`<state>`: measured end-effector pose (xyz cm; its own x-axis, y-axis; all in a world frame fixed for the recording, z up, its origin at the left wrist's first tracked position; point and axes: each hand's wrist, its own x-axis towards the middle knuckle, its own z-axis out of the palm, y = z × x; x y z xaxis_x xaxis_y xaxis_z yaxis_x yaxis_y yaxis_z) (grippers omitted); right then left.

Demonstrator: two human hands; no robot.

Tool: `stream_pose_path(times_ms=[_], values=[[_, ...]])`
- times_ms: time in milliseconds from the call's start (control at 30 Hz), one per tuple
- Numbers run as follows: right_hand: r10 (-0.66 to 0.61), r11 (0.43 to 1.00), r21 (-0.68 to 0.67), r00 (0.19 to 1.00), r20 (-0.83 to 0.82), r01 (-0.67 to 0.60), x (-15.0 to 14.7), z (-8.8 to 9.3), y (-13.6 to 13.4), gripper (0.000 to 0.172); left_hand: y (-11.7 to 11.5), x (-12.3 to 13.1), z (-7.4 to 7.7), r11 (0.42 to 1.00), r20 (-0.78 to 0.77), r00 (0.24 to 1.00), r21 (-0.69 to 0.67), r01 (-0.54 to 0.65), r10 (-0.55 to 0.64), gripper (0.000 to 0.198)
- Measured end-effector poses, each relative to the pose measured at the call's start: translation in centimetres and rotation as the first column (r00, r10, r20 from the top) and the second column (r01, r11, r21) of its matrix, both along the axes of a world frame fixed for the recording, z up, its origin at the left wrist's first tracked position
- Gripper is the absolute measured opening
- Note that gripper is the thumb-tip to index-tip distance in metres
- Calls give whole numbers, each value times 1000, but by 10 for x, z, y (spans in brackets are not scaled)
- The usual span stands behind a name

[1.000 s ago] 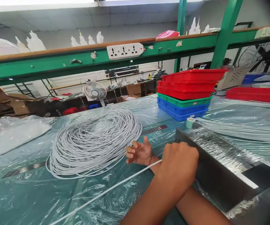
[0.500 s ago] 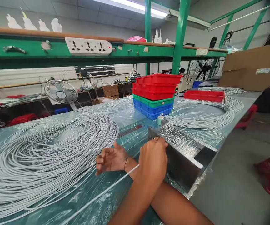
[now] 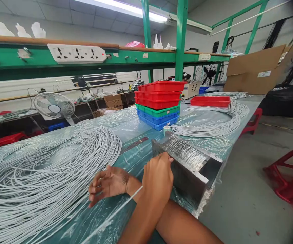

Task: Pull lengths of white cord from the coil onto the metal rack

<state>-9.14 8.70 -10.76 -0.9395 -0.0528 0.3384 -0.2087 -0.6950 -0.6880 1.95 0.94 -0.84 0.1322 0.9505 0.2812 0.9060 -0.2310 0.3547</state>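
My arms are crossed, the left over the right. My left hand (image 3: 158, 176) is closed around a white cable (image 3: 116, 212), which trails down to the bottom edge. Its knuckles are against the upper edge of a dark metal fixture (image 3: 187, 183) with a shiny, silvery, ridged top (image 3: 186, 152); the cable's end is hidden in the fist. Reaching left beneath that arm, my right hand (image 3: 109, 185) is palm up with its fingers apart and loosely bent, holding nothing. It hovers beside a large coil of white cable (image 3: 52, 169).
Behind the fixture stand stacked red, green and blue trays (image 3: 159, 105) and a tape roll (image 3: 167, 130). A steel ruler (image 3: 134, 145) lies near the coil. Further right are another cable coil (image 3: 212, 130) and a red tray (image 3: 210, 101). A red stool (image 3: 291, 174) stands on the floor.
The view has turned slightly right, so the scene shifts left. My right hand has moved a little left and down, its fingers looser. My left hand keeps its grip by the fixture.
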Motion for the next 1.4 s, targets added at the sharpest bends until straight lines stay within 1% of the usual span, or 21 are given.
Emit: stream_pose_path(times_ms=[100,200,333,500,633,700,800,867,933,1000,1067,1233,1400], values=[[36,999,4,999,-10,-36,-4,-4,3,68,1,-1,1,1000,4,1000,7,-21,21,16],[73,997,13,995,-65,-72,-6,-6,3,63,3,-2,2,1000,11,1000,19,-21,20,17],[91,996,16,987,-136,-90,-6,-4,4,60,4,0,-1,1000,-19,1000,5,-17,17,15],[61,998,24,993,-104,-58,-1,-1,1,58,4,3,-6,999,-21,1000,51,-16,17,14],[26,1000,3,998,-61,-25,6,4,-10,55,2,2,-7,995,-17,1000,99,16,-14,10],[29,999,-29,999,-23,-29,8,6,-16,59,1,1,-8,993,-8,1000,119,22,-21,9],[60,995,-79,998,26,-58,8,8,-22,72,0,1,-11,987,3,999,159,31,-32,8],[108,988,-110,993,-42,-112,7,8,-26,78,0,1,-14,982,8,999,187,37,-39,7],[172,974,-112,967,-190,-196,6,9,-30,79,-1,1,-15,978,8,999,203,39,-41,5],[232,959,-73,911,-342,-272,7,11,-34,79,-2,2,-15,978,-1,999,203,46,-46,3],[273,950,-24,865,-421,-311,8,12,-39,82,-2,2,-15,979,-7,998,196,56,-55,3],[328,931,26,800,-502,-365,6,13,-51,92,-2,1,-13,982,-7,997,170,76,-76,7],[378,917,87,779,-501,-389,4,12,-52,94,-3,-1,-9,984,17,994,146,102,-106,17]])
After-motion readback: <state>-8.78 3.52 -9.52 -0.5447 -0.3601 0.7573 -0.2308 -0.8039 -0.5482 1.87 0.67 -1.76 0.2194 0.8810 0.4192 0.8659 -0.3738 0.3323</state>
